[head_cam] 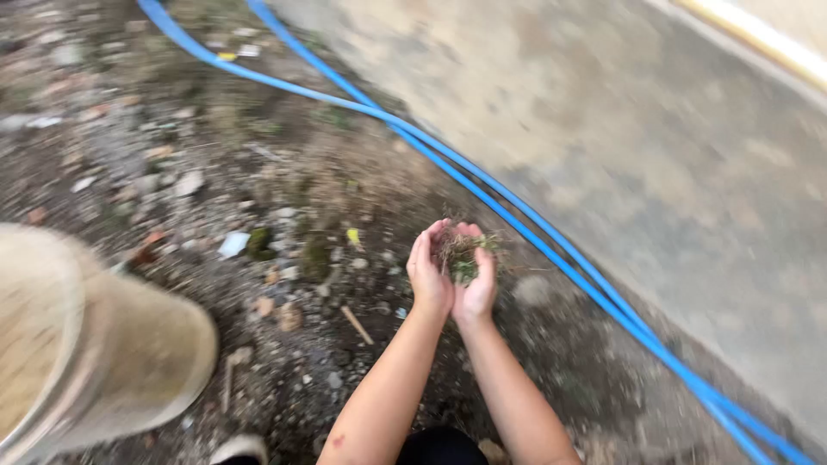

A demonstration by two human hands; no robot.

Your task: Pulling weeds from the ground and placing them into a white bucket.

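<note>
hands (pixel 452 274) cupped together, grass clump (pixel 461 254) between

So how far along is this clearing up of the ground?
Done: a clump of weeds and dry grass is gathered, cupped between left hand and right hand. In hand: that clump, off the ground. Left: green tufts and litter still lie on the dirt by the blue hoses.

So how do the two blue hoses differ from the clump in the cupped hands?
The blue hoses are long, smooth and bright, lying on the ground; the clump of grass and roots is small, tangled, brown-green, cradled between the left hand and right hand. Both are blurred.
</note>
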